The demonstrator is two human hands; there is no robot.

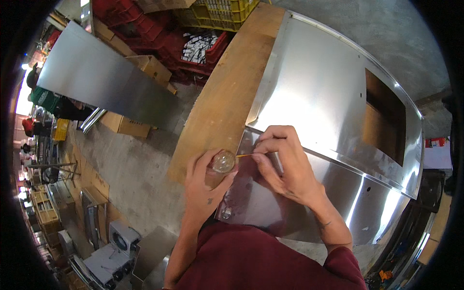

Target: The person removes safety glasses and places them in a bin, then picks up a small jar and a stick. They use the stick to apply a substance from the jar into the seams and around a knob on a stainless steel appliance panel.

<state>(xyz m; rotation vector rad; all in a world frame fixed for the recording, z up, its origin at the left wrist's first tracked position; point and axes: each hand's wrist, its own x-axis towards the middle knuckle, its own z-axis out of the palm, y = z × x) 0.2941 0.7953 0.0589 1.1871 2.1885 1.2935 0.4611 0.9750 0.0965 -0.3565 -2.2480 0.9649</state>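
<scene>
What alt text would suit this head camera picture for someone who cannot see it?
A person's left hand holds a small clear jar while the right hand pinches a thin yellow stick at its mouth, above a shiny steel sheet on a wooden workbench.

Left forearm up from the lower edge, bare, rising nearly straight. Left hand [205,181] curled, back toward the camera, thumb and fingers wrapped round something small at the fingertips; small dark mark on the back of the hand. Right forearm in from the lower right, angled up and leftward, dark red short sleeve at the upper arm, tattoo marks near the wrist. Right hand [282,162] bent at the wrist, fingers folded, thumb and forefinger pinched together on something thin. Both hands close, fingertips almost meeting, not touching.
</scene>
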